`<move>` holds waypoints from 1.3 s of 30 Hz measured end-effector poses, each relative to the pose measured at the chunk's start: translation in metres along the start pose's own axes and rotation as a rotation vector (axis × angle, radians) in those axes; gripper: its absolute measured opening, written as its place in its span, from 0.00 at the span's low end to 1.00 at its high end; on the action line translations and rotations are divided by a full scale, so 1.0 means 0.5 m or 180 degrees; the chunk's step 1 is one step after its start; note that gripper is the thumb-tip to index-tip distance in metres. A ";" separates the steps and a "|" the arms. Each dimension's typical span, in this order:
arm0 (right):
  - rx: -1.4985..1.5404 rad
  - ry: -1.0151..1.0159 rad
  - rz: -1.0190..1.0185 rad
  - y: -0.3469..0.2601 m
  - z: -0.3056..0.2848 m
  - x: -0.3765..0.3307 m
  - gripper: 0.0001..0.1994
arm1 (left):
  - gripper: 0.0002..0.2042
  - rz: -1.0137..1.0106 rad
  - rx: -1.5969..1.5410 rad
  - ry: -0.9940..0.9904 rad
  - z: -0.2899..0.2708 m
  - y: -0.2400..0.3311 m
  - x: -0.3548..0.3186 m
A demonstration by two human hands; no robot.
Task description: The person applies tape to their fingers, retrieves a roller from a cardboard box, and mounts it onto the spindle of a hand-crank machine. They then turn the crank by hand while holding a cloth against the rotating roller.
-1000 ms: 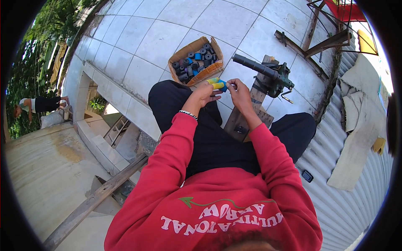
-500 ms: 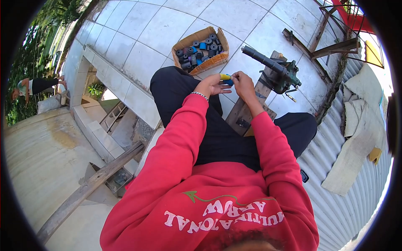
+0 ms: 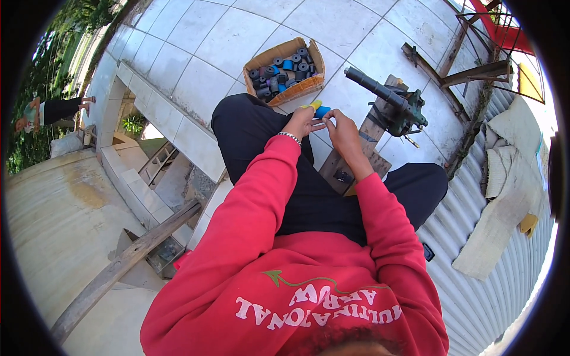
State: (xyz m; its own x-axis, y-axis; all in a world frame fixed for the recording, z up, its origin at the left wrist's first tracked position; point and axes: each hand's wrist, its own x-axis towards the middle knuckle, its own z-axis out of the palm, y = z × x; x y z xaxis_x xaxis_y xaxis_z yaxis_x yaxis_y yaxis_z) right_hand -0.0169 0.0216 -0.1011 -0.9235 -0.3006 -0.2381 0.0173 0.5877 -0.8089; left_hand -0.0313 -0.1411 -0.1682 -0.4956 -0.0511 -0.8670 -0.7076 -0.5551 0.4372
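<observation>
My left hand, below the cardboard box, is closed on a small yellow piece whose kind I cannot make out. Right against it is a short blue cylinder, much like those in the box. The fingertips of my right hand pinch at the cylinder's lower right side; their exact grip is partly hidden. Both hands are close together above my crossed legs. To the right, a dark bench vise with a thick black tube is fixed on a wooden plank.
A cardboard box with several black and blue hollow cylinders stands on the white tiles. Rusty metal bars lie at the far right, corrugated sheeting at right. At left are a tiled ledge and a distant person.
The blue cylinder has turned and shows above my fingers. The yellow piece has tilted up toward the box, and my right fingertips have moved slightly down and left.
</observation>
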 end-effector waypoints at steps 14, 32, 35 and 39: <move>0.0052 -0.0253 -0.0095 0.012 0.004 0.029 0.08 | 0.22 0.1833 0.2161 0.2094 0.044 0.001 0.013; 0.1356 0.0658 -0.0225 -0.131 -0.151 -0.102 0.07 | 0.28 0.2321 0.2384 -0.2275 0.044 0.166 -0.360; 0.1502 0.0807 -0.0179 -0.128 -0.159 -0.104 0.07 | 0.27 0.2379 0.2004 -0.2193 0.058 0.144 -0.353; 0.1765 0.0762 0.0006 -0.121 -0.166 -0.100 0.07 | 0.27 0.2327 0.2111 -0.2032 0.064 0.146 -0.348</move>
State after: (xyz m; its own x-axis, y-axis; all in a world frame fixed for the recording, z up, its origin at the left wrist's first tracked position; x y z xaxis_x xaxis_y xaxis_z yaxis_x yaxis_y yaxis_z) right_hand -0.0035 0.0636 0.0045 -0.9827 -0.0847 -0.1644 0.1569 0.0893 -0.9836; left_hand -0.0129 -0.1460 0.0225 -0.9218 0.3515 -0.1638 -0.1806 -0.0155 0.9834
